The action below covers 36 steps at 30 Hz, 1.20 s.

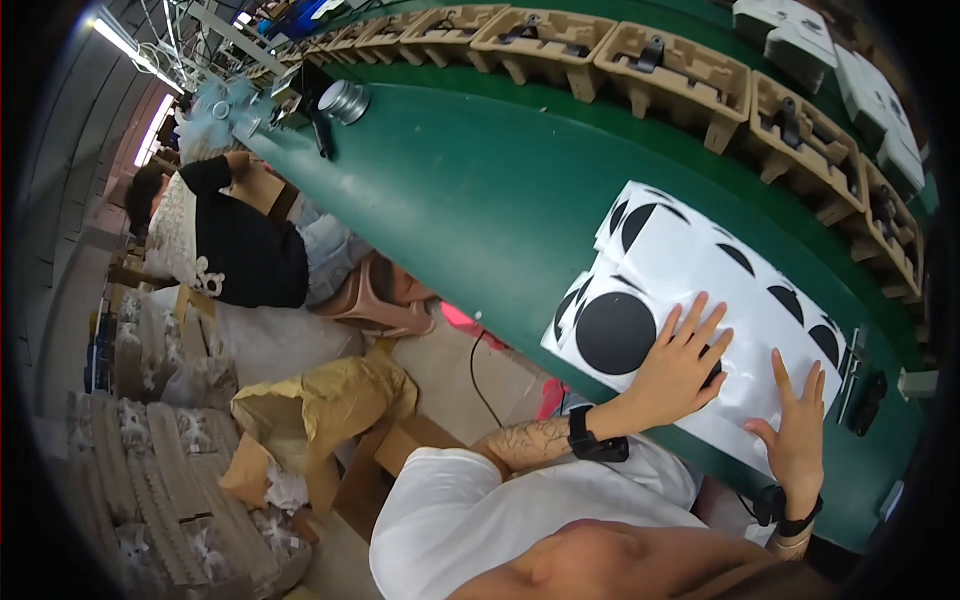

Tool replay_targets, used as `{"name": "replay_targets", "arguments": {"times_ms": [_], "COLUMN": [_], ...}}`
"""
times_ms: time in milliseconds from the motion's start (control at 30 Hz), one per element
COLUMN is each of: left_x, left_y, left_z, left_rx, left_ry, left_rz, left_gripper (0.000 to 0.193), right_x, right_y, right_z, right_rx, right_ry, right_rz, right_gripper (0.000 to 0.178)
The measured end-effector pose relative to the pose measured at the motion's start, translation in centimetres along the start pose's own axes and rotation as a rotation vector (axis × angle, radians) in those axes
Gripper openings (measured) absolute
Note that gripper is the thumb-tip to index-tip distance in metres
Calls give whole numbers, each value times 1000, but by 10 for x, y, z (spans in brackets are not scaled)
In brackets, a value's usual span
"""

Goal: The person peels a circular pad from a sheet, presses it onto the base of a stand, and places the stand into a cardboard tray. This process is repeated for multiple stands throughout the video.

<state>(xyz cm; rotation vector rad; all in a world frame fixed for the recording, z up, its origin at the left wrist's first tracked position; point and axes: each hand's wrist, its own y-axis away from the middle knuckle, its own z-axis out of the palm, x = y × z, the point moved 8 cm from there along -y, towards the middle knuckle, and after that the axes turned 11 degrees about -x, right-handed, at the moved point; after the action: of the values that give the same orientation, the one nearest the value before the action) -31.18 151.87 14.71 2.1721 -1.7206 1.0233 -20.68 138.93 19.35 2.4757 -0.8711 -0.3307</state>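
White sheets [690,250] printed with black round shapes overlap on the green table in front of me. One full black circle [612,333] lies at their left; black part-circles run along the far edge. My left hand [685,362] rests on the sheets with its fingers spread, partly covering another black shape. Over the right part of the sheets is my right hand [797,425], fingers apart and nothing held. Whether its palm touches the paper I cannot tell.
Brown moulded trays [680,80] with black parts line the far side of the green table [450,180]. A screwdriver-like tool [852,372] and a dark object [868,405] lie at the right. A co-worker [245,240] sits left, near stacked grey trays [170,480] and a paper bag [325,405].
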Motion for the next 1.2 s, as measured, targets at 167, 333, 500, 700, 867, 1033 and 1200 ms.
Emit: {"name": "replay_targets", "arguments": {"times_ms": [167,333,500,700,867,1033,1200], "left_x": [-5,-21,-28,-35,-48,-68,-81], "left_y": [-1,7,19,28,37,42,37], "left_z": [-3,-5,-25,-37,-49,-74,-81], "left_rx": [-2,-7,8,-31,-46,-22,-42], "left_ry": [-24,-109,-197,-260,-391,-461,-431], "left_rz": [13,-60,-81,-101,-90,-35,-64], "left_gripper": [51,62,72,75,58,49,45], "right_x": [3,-26,-46,-9,49,120,187], "right_y": [-5,-13,-5,49,137,188,195], "right_z": [28,38,30,15,40,145,337], "right_rx": [139,204,340,650,1068,916,1065], "right_ry": [86,44,-188,-550,-565,-547,-1227], "right_rz": [14,-90,-232,-23,393,916,1273], "right_gripper": [92,101,90,74,63,81,101]}}
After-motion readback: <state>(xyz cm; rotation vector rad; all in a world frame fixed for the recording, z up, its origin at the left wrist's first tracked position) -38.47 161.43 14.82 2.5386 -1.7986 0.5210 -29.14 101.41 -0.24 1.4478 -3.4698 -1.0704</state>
